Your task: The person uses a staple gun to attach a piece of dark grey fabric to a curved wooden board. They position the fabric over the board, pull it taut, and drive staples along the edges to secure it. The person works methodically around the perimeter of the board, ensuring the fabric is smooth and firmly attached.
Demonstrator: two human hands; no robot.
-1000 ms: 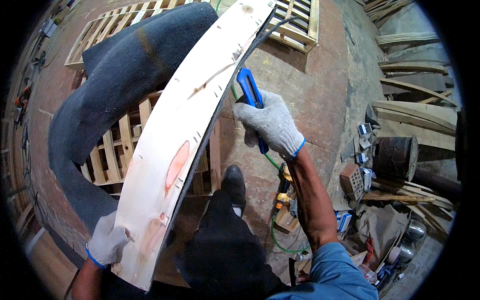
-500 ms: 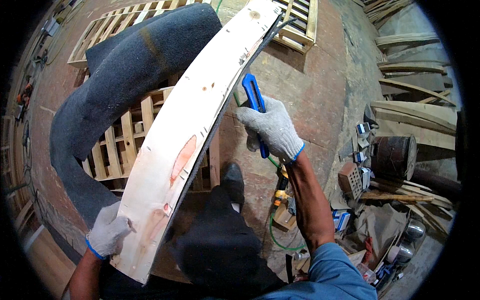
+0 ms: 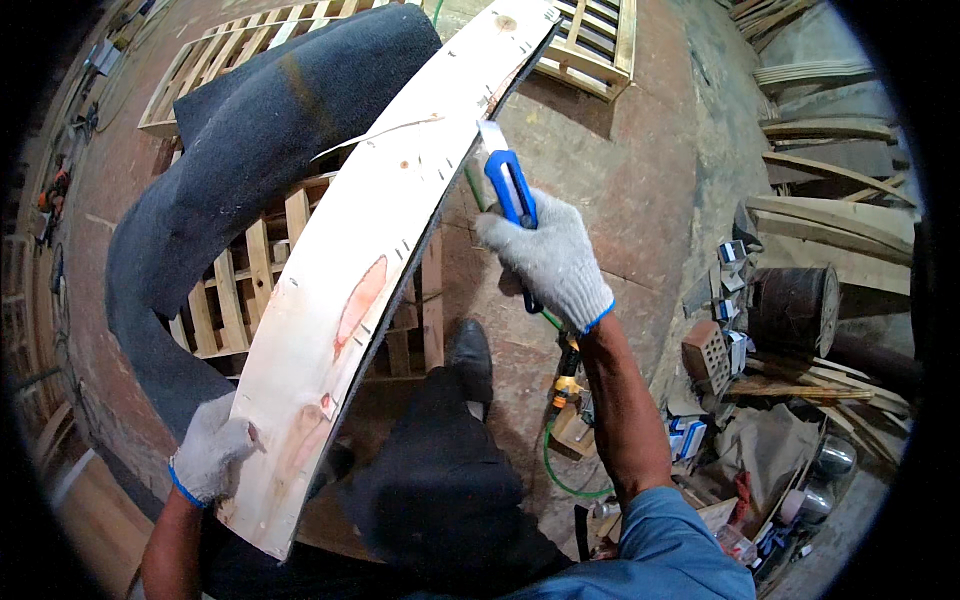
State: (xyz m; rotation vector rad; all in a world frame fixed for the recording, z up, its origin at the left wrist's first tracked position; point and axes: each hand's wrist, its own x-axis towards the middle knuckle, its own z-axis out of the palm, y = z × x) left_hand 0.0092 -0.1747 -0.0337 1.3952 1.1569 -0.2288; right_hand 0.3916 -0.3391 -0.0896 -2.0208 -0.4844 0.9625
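Note:
My left hand [image 3: 213, 452], in a pale knitted glove with a blue cuff, grips the near end of a long pale wooden board [image 3: 330, 290]. The board slants up to the far right, with staples along its right side and dark grey felt [image 3: 395, 300] showing along that edge. My gloved right hand [image 3: 553, 255] is closed around a blue utility knife [image 3: 512, 188]. Its blade points up beside the board's right edge; whether it touches is unclear. A thin, pale curved strand [image 3: 380, 132] appears across the board's upper left.
A thick roll of grey felt [image 3: 250, 130] drapes over slatted wooden pallets [image 3: 215, 310] at left. Another pallet [image 3: 590, 50] stands at the far end. On the right are a yellow-black power tool [image 3: 566, 385], a green hose [image 3: 550, 465], a perforated brick [image 3: 706, 355] and a rusty drum [image 3: 795, 308].
The dark flap at the board's far right end no longer sticks out. The pale strand has appeared over the board. The knife has tilted slightly, and its blade now shows.

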